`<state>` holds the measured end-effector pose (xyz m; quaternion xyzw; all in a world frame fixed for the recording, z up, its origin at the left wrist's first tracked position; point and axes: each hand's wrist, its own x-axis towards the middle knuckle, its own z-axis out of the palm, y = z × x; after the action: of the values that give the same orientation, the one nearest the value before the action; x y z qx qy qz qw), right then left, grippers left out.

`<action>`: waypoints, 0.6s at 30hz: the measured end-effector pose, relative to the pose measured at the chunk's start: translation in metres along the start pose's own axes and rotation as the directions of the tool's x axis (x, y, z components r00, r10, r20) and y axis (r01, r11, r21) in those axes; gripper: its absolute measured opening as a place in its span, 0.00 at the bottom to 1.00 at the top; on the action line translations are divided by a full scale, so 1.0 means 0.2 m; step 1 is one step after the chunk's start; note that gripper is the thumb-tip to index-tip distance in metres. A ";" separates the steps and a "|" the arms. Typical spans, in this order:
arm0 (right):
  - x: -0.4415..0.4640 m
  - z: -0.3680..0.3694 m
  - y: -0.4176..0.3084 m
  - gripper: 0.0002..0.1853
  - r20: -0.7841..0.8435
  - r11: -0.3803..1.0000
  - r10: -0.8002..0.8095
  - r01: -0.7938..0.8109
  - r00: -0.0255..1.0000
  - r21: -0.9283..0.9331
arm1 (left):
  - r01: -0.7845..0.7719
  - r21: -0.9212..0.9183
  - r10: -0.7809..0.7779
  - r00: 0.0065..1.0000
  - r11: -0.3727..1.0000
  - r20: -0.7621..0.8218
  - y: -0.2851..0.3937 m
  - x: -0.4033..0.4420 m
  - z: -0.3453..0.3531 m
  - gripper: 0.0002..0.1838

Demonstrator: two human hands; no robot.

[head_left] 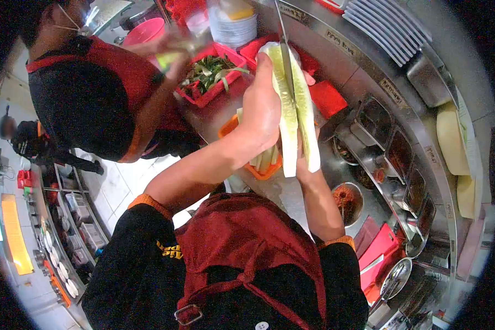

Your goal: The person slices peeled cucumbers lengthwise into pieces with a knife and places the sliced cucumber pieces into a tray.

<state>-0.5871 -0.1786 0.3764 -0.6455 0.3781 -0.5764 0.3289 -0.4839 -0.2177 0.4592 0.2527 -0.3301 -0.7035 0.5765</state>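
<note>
My left hand (pixel 260 104) is closed around a long pale-green cucumber (pixel 285 132), held lengthwise above the counter. The cucumber is split along its length into two strips that spread apart at the lower end, showing seedy flesh. A knife (pixel 286 55) lies in the split, its blade reaching up past the far end. My right hand (pixel 300 157) is behind the lower part of the cucumber and mostly hidden; it appears to grip the knife's handle, which is hidden too. Beneath my left forearm, an orange basket (pixel 254 171) holds cut pale pieces.
A co-worker (pixel 102 99) stands at my left, hands blurred near a red basket of greens (pixel 209 99). Stacked plates (pixel 232 27) sit at the back. Metal food containers (pixel 373 118) line the right side, with a bowl of orange-red food (pixel 347 202) nearer me.
</note>
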 end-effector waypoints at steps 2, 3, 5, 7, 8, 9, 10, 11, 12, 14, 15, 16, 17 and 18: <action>0.03 0.02 0.03 0.19 -0.061 0.998 -0.047 0.045 0.997 -0.047 | -0.071 -0.033 0.074 0.993 0.997 0.087 0.01 0.06 -0.02 0.30; 0.03 0.03 0.05 0.19 -0.122 0.992 -0.092 0.081 0.988 -0.095 | -0.133 -0.069 0.143 0.975 0.989 0.170 0.01 0.08 -0.03 0.29; 0.03 0.03 0.10 0.20 -0.091 0.976 -0.158 0.141 0.983 -0.163 | -0.158 -0.078 0.168 0.975 0.984 0.144 0.06 0.10 -0.02 0.28; 0.03 0.01 0.09 0.20 -0.022 0.951 -0.168 0.156 0.985 -0.268 | -0.170 -0.123 0.187 0.972 0.978 0.139 0.07 0.14 -0.03 0.26; 0.03 0.00 0.09 0.20 -0.019 0.950 -0.170 0.158 0.985 -0.269 | -0.172 -0.125 0.189 0.972 0.977 0.139 0.05 0.14 -0.03 0.26; 0.02 0.00 0.10 0.21 -0.005 0.942 -0.154 0.145 0.988 -0.302 | -0.129 -0.157 0.149 0.981 0.979 0.121 0.03 0.13 -0.03 0.25; 0.02 -0.01 0.10 0.21 0.008 0.933 -0.136 0.131 0.991 -0.334 | -0.085 -0.188 0.106 0.989 0.978 0.104 0.02 0.13 -0.03 0.24; 0.02 0.01 0.08 0.20 -0.027 0.946 -0.089 0.076 0.996 -0.314 | -0.085 -0.188 0.106 0.989 0.978 0.104 0.01 0.13 -0.03 0.24; 0.03 0.02 0.09 0.20 -0.028 0.946 -0.087 0.074 0.996 -0.316 | -0.108 -0.169 0.125 0.988 0.980 0.095 0.00 0.12 -0.04 0.23; 0.06 0.03 0.11 0.19 -0.087 0.944 -0.205 0.173 0.975 -0.281 | -0.129 -0.152 0.144 0.986 0.980 0.089 -0.02 0.12 -0.04 0.22; 0.04 0.02 0.10 0.18 -0.087 0.990 -0.078 0.067 0.993 -0.122 | -0.147 -0.111 0.155 0.986 0.983 0.064 -0.03 0.12 -0.04 0.21; 0.05 0.02 0.09 0.18 -0.087 0.990 -0.078 0.067 0.993 -0.122 | -0.164 -0.070 0.167 0.985 0.984 0.038 -0.04 0.12 -0.04 0.21; 0.08 0.02 0.06 0.25 -0.017 0.998 0.010 -0.011 1.000 -0.064 | -0.163 -0.070 0.166 0.985 0.984 0.037 -0.04 0.13 -0.06 0.21; 0.10 0.02 0.05 0.34 0.058 0.996 0.094 -0.093 0.994 -0.013 | -0.174 -0.005 0.174 0.983 0.985 0.064 -0.05 0.16 -0.09 0.21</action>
<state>-0.5839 -0.2009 0.3781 -0.6452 0.4010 -0.5394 0.3633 -0.4837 -0.2511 0.4410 0.2003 -0.3695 -0.6580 0.6248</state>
